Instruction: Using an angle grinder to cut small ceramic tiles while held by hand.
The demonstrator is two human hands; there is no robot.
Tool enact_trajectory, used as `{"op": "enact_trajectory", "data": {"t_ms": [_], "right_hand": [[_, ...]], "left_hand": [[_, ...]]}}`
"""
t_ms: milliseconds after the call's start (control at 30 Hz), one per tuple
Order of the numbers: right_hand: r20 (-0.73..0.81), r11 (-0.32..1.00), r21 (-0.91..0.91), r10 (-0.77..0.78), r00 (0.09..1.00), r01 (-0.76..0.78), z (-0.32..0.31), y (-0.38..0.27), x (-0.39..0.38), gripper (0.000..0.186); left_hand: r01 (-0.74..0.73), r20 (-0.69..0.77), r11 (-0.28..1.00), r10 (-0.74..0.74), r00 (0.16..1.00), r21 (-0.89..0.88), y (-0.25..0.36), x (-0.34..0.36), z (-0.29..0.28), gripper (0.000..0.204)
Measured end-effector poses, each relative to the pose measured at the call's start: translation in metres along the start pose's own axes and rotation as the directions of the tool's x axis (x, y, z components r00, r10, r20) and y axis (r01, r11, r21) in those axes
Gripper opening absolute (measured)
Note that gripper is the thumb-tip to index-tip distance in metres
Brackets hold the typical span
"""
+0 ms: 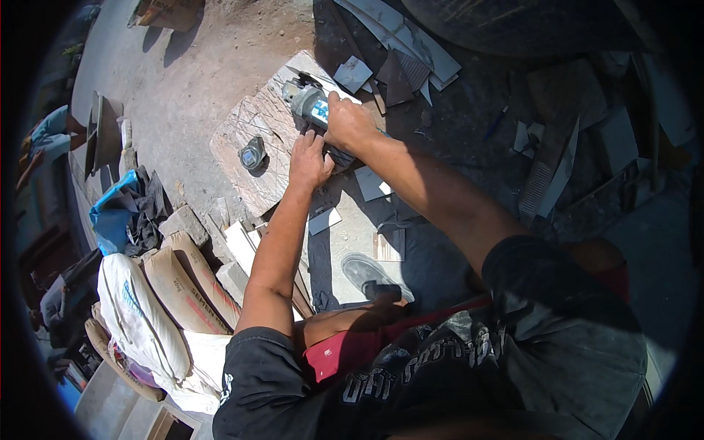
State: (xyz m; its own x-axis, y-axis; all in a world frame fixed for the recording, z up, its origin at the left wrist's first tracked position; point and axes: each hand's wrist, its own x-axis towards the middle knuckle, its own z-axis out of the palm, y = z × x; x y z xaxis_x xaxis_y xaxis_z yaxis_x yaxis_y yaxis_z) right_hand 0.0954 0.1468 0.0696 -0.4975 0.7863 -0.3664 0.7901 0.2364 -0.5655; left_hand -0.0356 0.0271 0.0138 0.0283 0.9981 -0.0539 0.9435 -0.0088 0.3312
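The right hand [352, 125] is wrapped around the grinder [299, 100], whose head points out to the left of it. Just beside, the left hand [310, 163] has its fingers partly bent; I cannot tell whether they grip anything. Left of the left hand, a tape measure [254, 155] lies on the scored board [229, 138]

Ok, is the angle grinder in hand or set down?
In hand: the right hand is wrapped around the body of the angle grinder.
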Motion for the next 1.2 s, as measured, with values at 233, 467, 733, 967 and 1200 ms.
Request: {"op": "enact_trajectory", "data": {"t_ms": [233, 467, 733, 967, 1200], "right_hand": [[-0.005, 1.0, 0.0, 0.003, 1.0, -0.003, 0.003, -0.002, 0.003, 0.057], [-0.004, 1.0, -0.007, 0.0, 1.0, 0.0, 0.002, 0.0, 0.003, 0.056], [-0.023, 1.0, -0.016, -0.02, 1.0, 0.019, -0.001, 0.0, -0.003, 0.057], [0.01, 0.998, -0.053, -0.017, 1.0, 0.017, 0.0, 0.003, -0.003, 0.058], [0.002, 0.999, -0.046, -0.02, 1.0, 0.02, 0.0, 0.004, -0.005, 0.056]], "left_hand": [[0.08, 0.147, 0.997, -0.081, 0.986, 0.008, 0.0, 0.0, -0.002, 0.052], [0.03, 0.061, 0.999, -0.031, 0.998, 0.016, -0.001, 0.0, 0.0, 0.044], [0.009, 0.015, 1.0, -0.009, 1.0, -0.023, -0.005, -0.003, 0.005, 0.039], [0.011, 0.031, 1.0, -0.01, 0.999, -0.014, -0.003, -0.003, 0.003, 0.039], [-0.029, -0.04, 0.999, 0.03, 0.999, 0.024, 0.0, -0.005, 0.004, 0.028]]}}
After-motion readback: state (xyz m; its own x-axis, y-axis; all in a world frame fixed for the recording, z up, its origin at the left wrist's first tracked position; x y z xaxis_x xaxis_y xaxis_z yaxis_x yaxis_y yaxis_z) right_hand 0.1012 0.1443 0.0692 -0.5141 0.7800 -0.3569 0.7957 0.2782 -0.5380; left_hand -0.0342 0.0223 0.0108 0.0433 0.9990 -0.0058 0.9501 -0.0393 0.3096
